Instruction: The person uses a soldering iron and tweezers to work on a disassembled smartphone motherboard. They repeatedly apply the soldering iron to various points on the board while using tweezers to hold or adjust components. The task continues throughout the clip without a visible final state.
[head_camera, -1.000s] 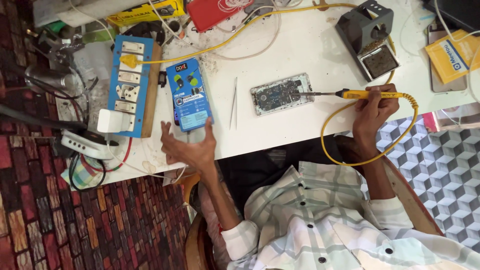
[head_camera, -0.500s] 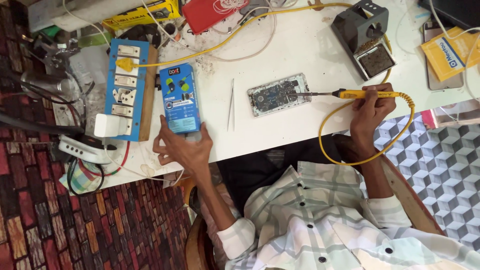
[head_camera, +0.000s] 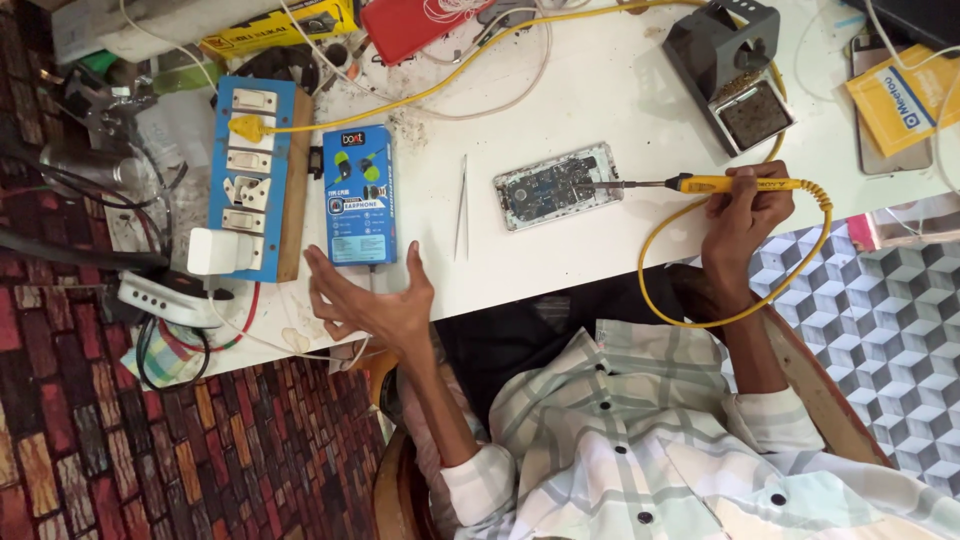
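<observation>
My right hand grips a yellow soldering iron whose tip touches the right end of an opened phone with its circuit board bared, lying on the white table. My left hand hovers with fingers spread at the table's near edge, just below a blue product box and holding nothing. Thin metal tweezers lie between the box and the phone.
A blue switch-and-socket board with a white adapter sits left of the box. A soldering iron stand is at the back right, a red case and cables at the back, yellow packets far right.
My left hand has let go of the blue box and drawn back towards the table edge with fingers spread. The soldering iron stays on the phone board.
</observation>
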